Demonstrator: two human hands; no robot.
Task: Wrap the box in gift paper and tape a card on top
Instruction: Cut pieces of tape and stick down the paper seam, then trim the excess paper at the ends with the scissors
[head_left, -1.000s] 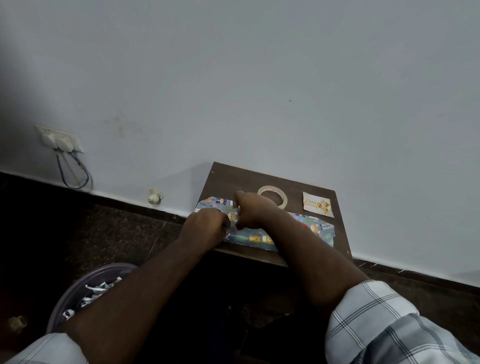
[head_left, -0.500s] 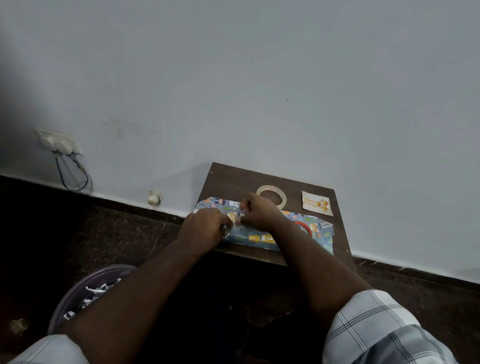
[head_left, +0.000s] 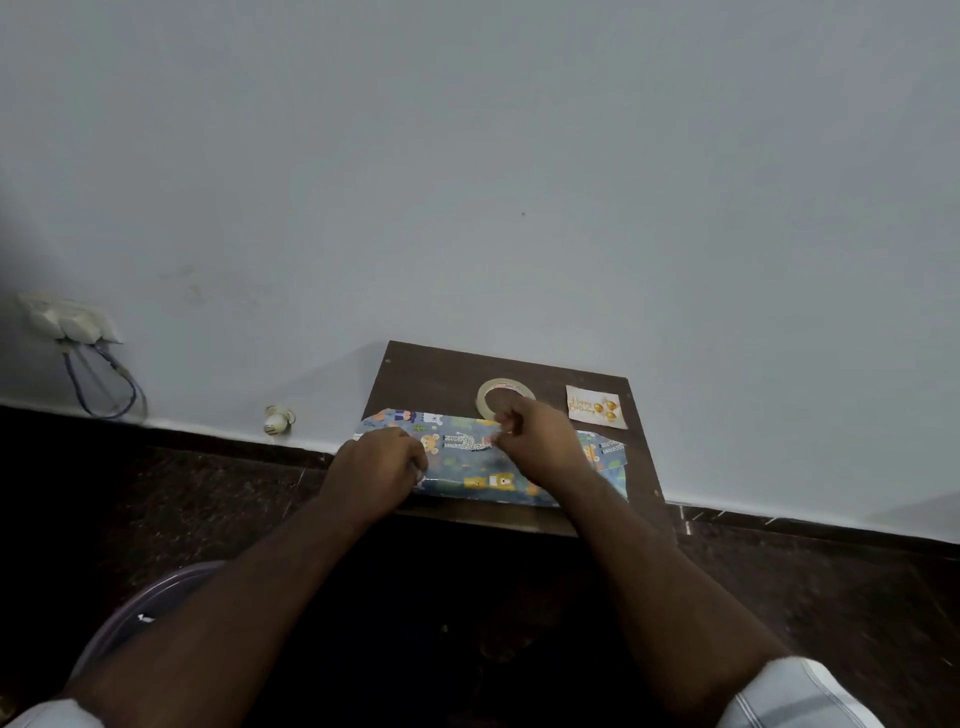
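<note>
A flat box in blue gift paper (head_left: 470, 470) with cartoon animals lies across a small dark wooden board (head_left: 431, 379). My left hand (head_left: 376, 470) rests curled on the parcel's left part, fingers pressed at the paper. My right hand (head_left: 537, 441) sits on the middle of the parcel with curled fingers, pinching at the paper's upper edge. A roll of clear tape (head_left: 505, 397) lies flat just behind my right hand. A small white birthday card (head_left: 595, 406) with gold balloons lies at the board's back right.
The board stands against a pale wall on a dark floor. A purple plastic tub (head_left: 150, 613) sits at the lower left beside my left arm. A wall socket with a looped cable (head_left: 98, 374) and a small white fitting (head_left: 277, 420) are to the left.
My hands have drawn apart along the parcel, the right one sliding right toward the tape roll. More of the paper between them now shows.
</note>
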